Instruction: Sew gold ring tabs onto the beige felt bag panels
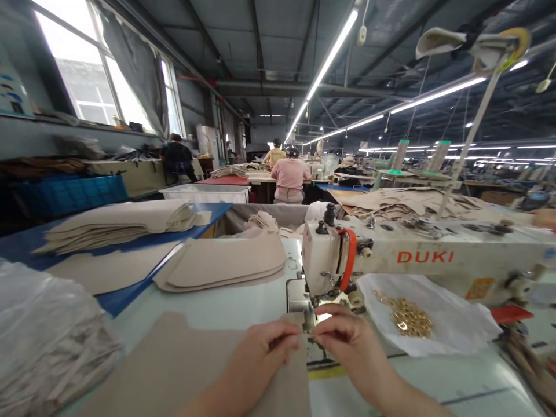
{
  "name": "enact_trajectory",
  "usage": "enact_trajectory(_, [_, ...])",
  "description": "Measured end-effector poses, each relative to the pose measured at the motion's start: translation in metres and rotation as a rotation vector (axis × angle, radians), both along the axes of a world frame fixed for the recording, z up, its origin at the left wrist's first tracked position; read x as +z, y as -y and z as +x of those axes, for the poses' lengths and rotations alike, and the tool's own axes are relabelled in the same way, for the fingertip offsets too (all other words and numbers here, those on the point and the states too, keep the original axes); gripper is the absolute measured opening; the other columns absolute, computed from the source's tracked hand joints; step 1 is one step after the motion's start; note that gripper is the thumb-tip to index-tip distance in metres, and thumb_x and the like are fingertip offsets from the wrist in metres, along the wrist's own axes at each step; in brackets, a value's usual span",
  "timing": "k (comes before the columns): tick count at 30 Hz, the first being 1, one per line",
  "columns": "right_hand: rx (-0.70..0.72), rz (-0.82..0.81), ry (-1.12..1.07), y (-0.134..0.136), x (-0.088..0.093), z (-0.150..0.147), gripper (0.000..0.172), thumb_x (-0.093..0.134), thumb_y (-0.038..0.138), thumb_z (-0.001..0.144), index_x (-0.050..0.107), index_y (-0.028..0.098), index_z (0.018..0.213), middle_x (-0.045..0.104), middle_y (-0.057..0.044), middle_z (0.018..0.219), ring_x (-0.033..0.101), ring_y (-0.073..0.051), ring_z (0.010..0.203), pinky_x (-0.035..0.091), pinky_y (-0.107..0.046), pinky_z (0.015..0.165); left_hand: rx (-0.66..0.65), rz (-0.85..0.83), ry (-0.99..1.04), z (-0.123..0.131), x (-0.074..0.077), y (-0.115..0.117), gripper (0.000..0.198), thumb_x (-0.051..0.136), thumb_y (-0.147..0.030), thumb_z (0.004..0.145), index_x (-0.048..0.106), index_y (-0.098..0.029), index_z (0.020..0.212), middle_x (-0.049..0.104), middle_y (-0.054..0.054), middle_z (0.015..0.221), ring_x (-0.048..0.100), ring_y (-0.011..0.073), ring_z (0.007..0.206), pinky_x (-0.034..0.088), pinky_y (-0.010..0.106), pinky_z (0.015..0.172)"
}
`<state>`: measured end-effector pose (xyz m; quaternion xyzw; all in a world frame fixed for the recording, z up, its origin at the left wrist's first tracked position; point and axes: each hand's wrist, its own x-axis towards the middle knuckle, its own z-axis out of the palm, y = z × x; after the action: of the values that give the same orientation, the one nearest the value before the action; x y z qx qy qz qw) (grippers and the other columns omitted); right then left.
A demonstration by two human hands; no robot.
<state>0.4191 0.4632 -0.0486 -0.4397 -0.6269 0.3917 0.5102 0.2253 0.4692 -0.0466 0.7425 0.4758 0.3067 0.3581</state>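
Left hand (264, 350) and right hand (347, 341), at 6 o'clock below the DUKI sewing machine (417, 255), each pinch closed on the tan panel (174, 365) at its far edge (brass fittings (406, 318) lie at 3 o'clock).

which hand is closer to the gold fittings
Right. The right hand is just left of the gold fittings; the left hand lies farther left, beyond it.

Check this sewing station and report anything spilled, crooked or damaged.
Nothing stands out. The gold fittings lie in a loose heap, all on the white sheet. The beige stack is slightly fanned, not toppled. The left hand and right hand pinch the beige piece.
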Motion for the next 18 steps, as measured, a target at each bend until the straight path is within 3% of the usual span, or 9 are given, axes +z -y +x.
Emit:
enact_trajectory(6, [0.051,-0.047,-0.151,-0.008,-0.003,-0.003,0.007,0.077,0.029,0.062,0.075,0.023,0.066,0.067,-0.004,0.084,0.062,-0.018,0.077,0.051,-0.026,0.066,-0.01,-0.032,0.061,0.0,0.003,-0.001,0.021,0.051,-0.03,0.082,0.068,-0.02,0.077,0.066,-0.003,0.069,0.059,0.0134,0.059,0.044,0.021,0.061])
enact_trajectory(18, [0.091,-0.158,-0.2,-0.016,-0.011,-0.003,0.023,0.083,0.04,0.057,0.074,0.021,0.067,0.067,-0.004,0.083,0.062,-0.018,0.075,0.05,-0.027,0.066,-0.031,-0.205,0.247,-0.001,-0.005,-0.006,0.023,0.055,-0.036,0.078,0.067,-0.017,0.078,0.065,-0.001,0.068,0.056,0.0133,0.056,0.045,0.024,0.057])
